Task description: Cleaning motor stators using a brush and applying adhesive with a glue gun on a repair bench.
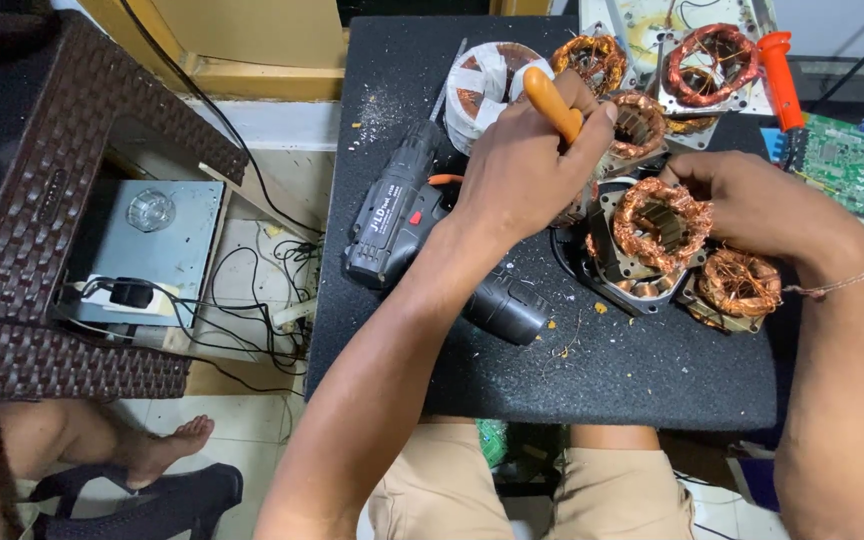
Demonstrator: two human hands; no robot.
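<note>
A black, speckled tabletop (652, 385) fills the middle of the frame, its near edge just above the person's knees and its left edge dropping to a floor of tangled cables. The lower half of the tabletop lies mostly bare; the upper right is crowded with motor parts. A black cordless drill (422, 235) lies on its side at centre left, partly under the left forearm. Right of centre sits the motor stator (657, 225), a steel core ringed with bright copper winding, resting in a dark round housing. The right hand (762, 205) has its grip curled on the stator's right side. The left hand (527, 165) is clenched around an orange-handled tool (550, 103) just beside it.
</note>
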